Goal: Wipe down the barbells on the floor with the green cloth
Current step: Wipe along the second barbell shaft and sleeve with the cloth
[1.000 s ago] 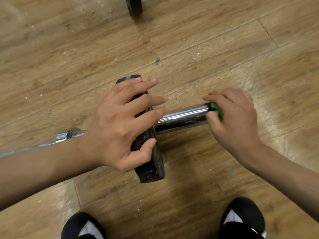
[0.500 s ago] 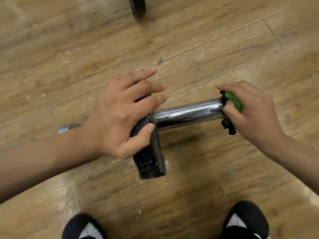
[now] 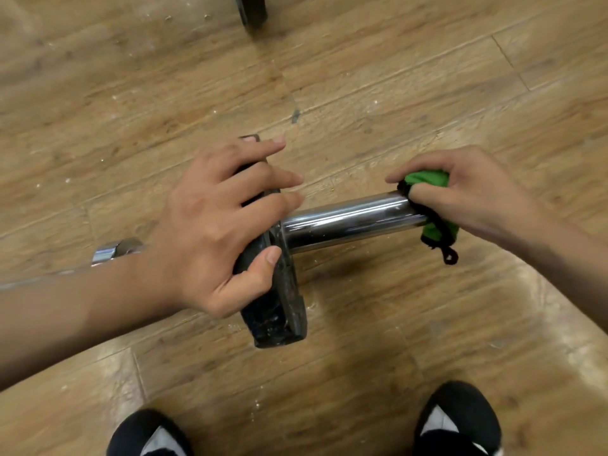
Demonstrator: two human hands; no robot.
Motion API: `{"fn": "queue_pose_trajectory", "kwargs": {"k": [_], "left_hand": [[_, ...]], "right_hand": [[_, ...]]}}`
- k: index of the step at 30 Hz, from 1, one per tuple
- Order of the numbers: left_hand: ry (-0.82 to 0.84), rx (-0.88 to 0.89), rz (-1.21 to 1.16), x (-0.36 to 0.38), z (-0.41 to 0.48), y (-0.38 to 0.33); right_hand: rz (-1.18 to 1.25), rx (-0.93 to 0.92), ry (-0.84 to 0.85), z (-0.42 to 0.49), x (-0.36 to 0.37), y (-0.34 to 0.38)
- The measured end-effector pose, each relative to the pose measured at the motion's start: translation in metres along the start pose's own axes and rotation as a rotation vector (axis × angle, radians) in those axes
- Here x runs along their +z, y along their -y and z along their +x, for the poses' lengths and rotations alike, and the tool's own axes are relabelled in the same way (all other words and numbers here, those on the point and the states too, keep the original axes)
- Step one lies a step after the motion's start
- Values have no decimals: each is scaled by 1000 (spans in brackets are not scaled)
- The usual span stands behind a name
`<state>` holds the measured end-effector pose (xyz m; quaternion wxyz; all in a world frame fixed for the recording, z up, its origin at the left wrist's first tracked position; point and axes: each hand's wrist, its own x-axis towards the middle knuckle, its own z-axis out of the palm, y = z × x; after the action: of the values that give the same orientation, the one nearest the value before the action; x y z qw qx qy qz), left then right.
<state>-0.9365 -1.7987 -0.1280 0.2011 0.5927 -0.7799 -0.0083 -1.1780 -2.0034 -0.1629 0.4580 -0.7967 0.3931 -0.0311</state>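
Your one head-worn view looks steeply down at the floor [image 3: 427, 77] from close range, your forearms entering from both lower sides and your shoes [image 3: 457, 422] at the bottom edge.

green cloth [image 3: 427, 179] on barbell [image 3: 345, 222] end

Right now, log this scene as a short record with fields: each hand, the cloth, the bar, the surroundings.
Steadying: left hand grips the black plate from above, thumb on its face
Wiping: right hand holds the green cloth round the end of the chrome sleeve
Cloth: bunched, black edging, a loop hanging below the sleeve
Position: plate stands on edge on the wooden floor
Nearby: black shoes at the bottom edge; dark object at the top edge, unclear
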Motion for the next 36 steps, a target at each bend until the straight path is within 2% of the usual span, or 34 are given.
{"fn": "queue_pose_trajectory", "kwargs": {"k": [3, 18, 27, 36], "left_hand": [[0, 13, -3, 1, -1, -2], [-42, 55, 1, 5, -5, -9], [-42, 64, 6, 5, -5, -8], [-45, 64, -3, 5, -6, -7]], "right_hand": [[-54, 16, 63, 3, 1, 10], [29, 60, 189, -3, -11, 12], [-118, 4, 41, -16, 2, 14], [-203, -117, -23, -20, 7, 8]]}}
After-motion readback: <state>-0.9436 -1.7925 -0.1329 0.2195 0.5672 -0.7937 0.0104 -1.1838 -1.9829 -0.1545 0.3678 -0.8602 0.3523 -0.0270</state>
